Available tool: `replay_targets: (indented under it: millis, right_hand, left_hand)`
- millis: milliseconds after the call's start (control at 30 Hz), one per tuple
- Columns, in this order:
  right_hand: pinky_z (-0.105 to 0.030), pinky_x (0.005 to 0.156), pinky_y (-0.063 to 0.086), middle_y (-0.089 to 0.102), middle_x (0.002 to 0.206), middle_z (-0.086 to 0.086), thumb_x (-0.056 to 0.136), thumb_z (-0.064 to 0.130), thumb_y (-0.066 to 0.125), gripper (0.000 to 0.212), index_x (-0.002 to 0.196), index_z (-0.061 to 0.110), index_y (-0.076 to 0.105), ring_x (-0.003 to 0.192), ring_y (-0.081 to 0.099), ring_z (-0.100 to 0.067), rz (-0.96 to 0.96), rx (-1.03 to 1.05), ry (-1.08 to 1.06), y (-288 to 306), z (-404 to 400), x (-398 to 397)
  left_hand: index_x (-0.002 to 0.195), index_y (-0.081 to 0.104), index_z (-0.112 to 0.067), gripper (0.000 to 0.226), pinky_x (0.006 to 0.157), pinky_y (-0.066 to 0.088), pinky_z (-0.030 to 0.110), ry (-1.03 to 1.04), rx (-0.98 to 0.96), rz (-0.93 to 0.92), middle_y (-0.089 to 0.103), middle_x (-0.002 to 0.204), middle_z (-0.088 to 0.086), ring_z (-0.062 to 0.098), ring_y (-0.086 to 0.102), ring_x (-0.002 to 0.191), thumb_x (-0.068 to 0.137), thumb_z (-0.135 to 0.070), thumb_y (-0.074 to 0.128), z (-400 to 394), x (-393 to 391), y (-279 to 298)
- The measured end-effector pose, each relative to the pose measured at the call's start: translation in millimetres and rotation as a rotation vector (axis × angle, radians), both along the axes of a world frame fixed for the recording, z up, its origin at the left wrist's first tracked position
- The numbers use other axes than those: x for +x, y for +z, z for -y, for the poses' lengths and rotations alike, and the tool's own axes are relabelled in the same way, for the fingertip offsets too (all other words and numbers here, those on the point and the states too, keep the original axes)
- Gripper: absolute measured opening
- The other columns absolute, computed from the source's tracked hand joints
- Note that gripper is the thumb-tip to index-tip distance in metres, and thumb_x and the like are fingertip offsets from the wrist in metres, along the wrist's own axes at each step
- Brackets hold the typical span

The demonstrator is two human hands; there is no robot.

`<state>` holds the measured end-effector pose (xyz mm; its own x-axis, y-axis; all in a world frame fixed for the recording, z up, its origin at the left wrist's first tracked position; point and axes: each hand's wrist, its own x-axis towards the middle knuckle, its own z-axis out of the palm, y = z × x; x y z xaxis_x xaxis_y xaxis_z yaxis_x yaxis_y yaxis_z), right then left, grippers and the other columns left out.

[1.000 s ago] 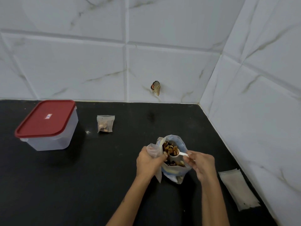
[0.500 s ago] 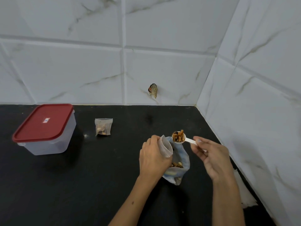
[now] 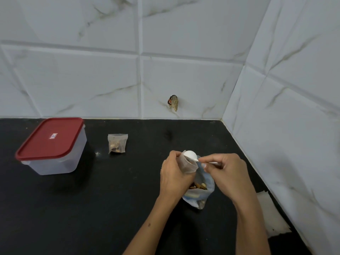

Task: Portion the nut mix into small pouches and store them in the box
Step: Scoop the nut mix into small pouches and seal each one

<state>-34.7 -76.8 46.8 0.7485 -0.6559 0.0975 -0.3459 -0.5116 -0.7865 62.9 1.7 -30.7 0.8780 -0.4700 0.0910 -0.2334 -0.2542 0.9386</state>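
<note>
forearms reach in from the near edge of the black countertop [image 3: 92,208]. nearest lies the open nut-mix bag [image 3: 200,197], slumped on the counter between the two wrists, its mouth facing up with nuts showing inside. just right of the bag, against the side wall, flat empty pouches [image 3: 272,218] lie with their long edge running away from the camera.

left hand [image 3: 174,173] sits directly above the bag, fingers curled round a small clear pouch [image 3: 187,162] held upright, long axis near vertical and mouth pointing up. right hand [image 3: 226,172], just right of the bag, pinches the handle of a white plastic spoon [image 3: 191,155] between thumb and fingertips, the other fingers curled in. the spoon's long axis runs roughly level, handle to the right, bowl to the left and turned over at the pouch's mouth, its rounded back upward.

farther back and left of the bag, a filled pouch [image 3: 117,143] stands alone on the counter, mouth up. well left of the bag sits a clear box [image 3: 55,159] with its red lid [image 3: 49,138] on. beyond the bag, a small brownish scrap [image 3: 173,104] clings to the marble-tiled wall [image 3: 92,80].
</note>
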Motion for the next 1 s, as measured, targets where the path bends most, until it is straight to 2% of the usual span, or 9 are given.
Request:
replay_targets:
  millis: [133,267,400,467,600,700,800,900,1000]
  right_hand:
    - [-0.019,0.078,0.052,0.074,0.084,0.009,0.084,0.006,0.067,0.02,0.09,0.022,0.077,0.084,0.067,-0.003,0.055,0.008,-0.002,2.9,0.6,-0.5]
    - [-0.025,0.077,0.054,0.073,0.082,0.012,0.081,0.001,0.067,0.034,0.086,0.034,0.073,0.081,0.069,-0.005,0.196,0.108,-0.047,0.8,2.2,1.1]
    - [-0.031,0.081,0.055,0.073,0.086,0.007,0.081,0.001,0.068,0.032,0.091,0.032,0.072,0.086,0.07,-0.012,0.294,0.236,-0.185,-11.0,14.1,4.1]
    - [-0.032,0.08,0.056,0.071,0.088,0.002,0.082,-0.001,0.067,0.029,0.091,0.026,0.071,0.087,0.069,-0.014,0.215,0.295,-0.204,-24.1,19.2,7.0]
    - [-0.015,0.063,0.046,0.066,0.099,0.001,0.085,0.0,0.063,0.023,0.096,0.019,0.07,0.079,0.063,-0.004,-0.043,0.287,-0.253,-57.7,23.2,17.1]
    - [-0.021,0.07,0.05,0.067,0.106,-0.002,0.086,0.002,0.062,0.022,0.101,0.016,0.071,0.085,0.062,-0.008,-0.142,0.14,-0.287,-79.0,24.5,25.1]
    - [-0.027,0.08,0.055,0.067,0.109,-0.005,0.088,0.004,0.061,0.022,0.105,0.014,0.07,0.096,0.064,-0.015,-0.15,0.045,-0.306,-90.8,23.0,31.9]
    - [-0.02,0.078,0.051,0.066,0.112,-0.006,0.09,0.004,0.059,0.024,0.111,0.011,0.068,0.101,0.063,-0.017,-0.155,0.004,-0.325,-99.7,19.4,37.8]
    - [-0.026,0.081,0.054,0.066,0.111,-0.007,0.091,0.005,0.057,0.025,0.113,0.01,0.067,0.1,0.063,-0.018,-0.135,0.009,-0.342,-101.1,13.8,41.9]
  left_hand:
    - [0.1,0.05,-0.024,0.036,0.07,0.058,0.032,0.014,-0.081,-0.027,0.062,0.094,-0.009,0.007,0.063,0.087,0.075,-0.028,0.077,-1.2,0.4,-2.1]
    - [0.099,0.053,-0.026,0.033,0.064,0.05,0.012,0.022,-0.135,-0.014,0.064,0.091,-0.01,-0.004,0.061,0.083,0.077,-0.027,0.077,-3.2,1.1,-1.8]
    - [0.102,0.057,-0.024,0.032,0.06,0.045,0.005,0.039,-0.18,-0.082,0.065,0.091,-0.009,-0.011,0.059,0.082,0.077,-0.024,0.078,-9.7,5.1,-3.7]
    - [0.102,0.057,-0.024,0.035,0.06,0.045,0.005,0.056,-0.171,-0.108,0.065,0.092,-0.009,-0.007,0.061,0.083,0.075,-0.026,0.079,-13.6,9.4,-7.4]
    - [0.099,0.056,-0.023,0.035,0.054,0.043,0.006,0.104,-0.127,-0.187,0.064,0.093,-0.007,0.002,0.062,0.082,0.075,-0.032,0.079,-17.2,16.9,-15.9]
    - [0.1,0.055,-0.022,0.035,0.058,0.043,0.013,0.115,-0.086,-0.251,0.064,0.094,-0.006,0.004,0.061,0.084,0.075,-0.031,0.078,-17.3,20.5,-23.4]
    - [0.103,0.054,-0.021,0.035,0.062,0.044,0.019,0.111,-0.05,-0.338,0.061,0.097,-0.006,0.006,0.06,0.088,0.077,-0.029,0.076,-16.1,22.2,-30.1]
    - [0.104,0.054,-0.02,0.035,0.072,0.052,0.026,0.1,-0.053,-0.469,0.062,0.103,-0.001,0.011,0.061,0.091,0.078,-0.03,0.075,-13.4,22.4,-38.7]
    - [0.107,0.055,-0.019,0.035,0.072,0.054,0.027,0.066,-0.102,-0.589,0.064,0.105,0.002,0.014,0.064,0.092,0.079,-0.027,0.074,-11.6,19.9,-44.2]
